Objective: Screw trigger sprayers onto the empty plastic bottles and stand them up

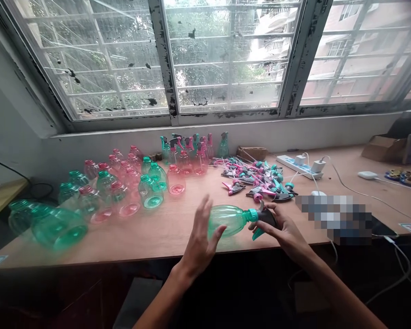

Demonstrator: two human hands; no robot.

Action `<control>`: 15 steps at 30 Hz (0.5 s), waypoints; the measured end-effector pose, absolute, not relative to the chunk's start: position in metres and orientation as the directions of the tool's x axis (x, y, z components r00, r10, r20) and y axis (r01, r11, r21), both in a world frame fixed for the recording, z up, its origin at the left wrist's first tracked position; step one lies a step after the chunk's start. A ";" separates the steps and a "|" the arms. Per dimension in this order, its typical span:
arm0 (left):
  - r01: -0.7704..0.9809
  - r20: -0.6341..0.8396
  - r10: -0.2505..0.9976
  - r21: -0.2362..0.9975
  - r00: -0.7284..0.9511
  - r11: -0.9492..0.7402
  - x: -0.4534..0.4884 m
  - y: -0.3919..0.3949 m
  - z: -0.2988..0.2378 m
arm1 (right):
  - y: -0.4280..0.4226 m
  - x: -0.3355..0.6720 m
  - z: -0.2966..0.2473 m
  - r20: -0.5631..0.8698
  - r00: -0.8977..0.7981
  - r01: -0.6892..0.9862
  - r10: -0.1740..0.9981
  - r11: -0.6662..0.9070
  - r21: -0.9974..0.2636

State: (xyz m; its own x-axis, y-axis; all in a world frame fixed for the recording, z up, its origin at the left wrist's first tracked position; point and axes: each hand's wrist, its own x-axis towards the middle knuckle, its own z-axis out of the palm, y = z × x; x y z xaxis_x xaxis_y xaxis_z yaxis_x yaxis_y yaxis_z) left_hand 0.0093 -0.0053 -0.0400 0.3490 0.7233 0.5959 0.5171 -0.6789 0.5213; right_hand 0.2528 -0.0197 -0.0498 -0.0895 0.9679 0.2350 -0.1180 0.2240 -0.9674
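Observation:
A green see-through spray bottle (228,219) lies on its side above the wooden table's front edge, its neck pointing right. My right hand (281,228) is closed around the dark trigger head (265,218) at the bottle's teal collar. My left hand (200,237) is at the bottle's base with the fingers stretched and spread, the thumb touching the bottle's underside. The bottle's far side is partly hidden by my left palm.
Several empty green and pink bottles (123,187) stand at the left. Finished spray bottles (192,151) line the wall under the window. A pile of loose trigger heads (256,180) lies mid-table. A power strip (296,165), cables and a cardboard box (390,146) sit right.

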 end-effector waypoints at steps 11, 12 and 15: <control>0.286 0.267 0.940 0.903 0.212 -0.321 0.001 0.015 -0.046 | -0.008 0.246 -0.049 0.113 -0.182 -0.031 0.977 0.109 -0.994; 0.280 0.272 0.943 0.906 0.191 -0.317 0.002 0.015 -0.047 | -0.008 0.248 -0.047 0.104 -0.186 0.007 0.977 0.107 -0.994; 0.270 0.319 0.939 0.900 0.131 -0.343 0.003 0.013 -0.052 | -0.008 0.253 -0.047 0.075 -0.204 0.085 0.976 0.094 -0.992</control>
State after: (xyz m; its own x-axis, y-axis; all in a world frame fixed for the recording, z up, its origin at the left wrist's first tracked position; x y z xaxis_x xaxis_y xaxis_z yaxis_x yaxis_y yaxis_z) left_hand 0.0028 0.0128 -0.0520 0.1313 0.9388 0.3185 0.2697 -0.3430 0.8998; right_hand 0.2529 -0.0077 -0.0469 -0.2040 0.9761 0.0751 0.0847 0.0940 -0.9920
